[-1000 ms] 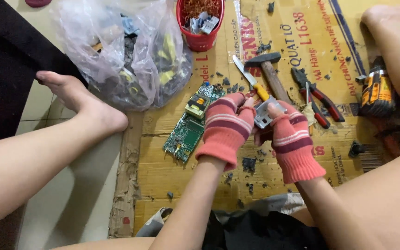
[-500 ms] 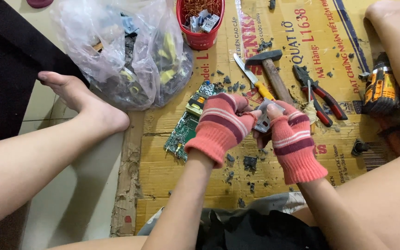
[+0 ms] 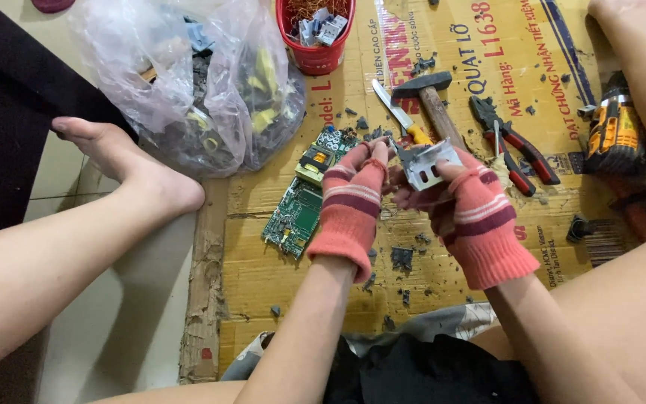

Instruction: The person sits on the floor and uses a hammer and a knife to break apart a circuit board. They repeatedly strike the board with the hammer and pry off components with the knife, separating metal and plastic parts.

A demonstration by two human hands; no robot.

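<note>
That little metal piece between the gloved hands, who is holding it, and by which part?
Both hands hold the small metal bracket: the right hand pinches its right edge, the left hand its left edge.

Knitted striped wool gloves on the left hand (image 3: 353,206) and right hand (image 3: 476,224); bare shiny metal bracket (image 3: 426,164); matt rough cardboard (image 3: 263,277) (torn edges); wooden-handled hammer (image 3: 429,96).
</note>
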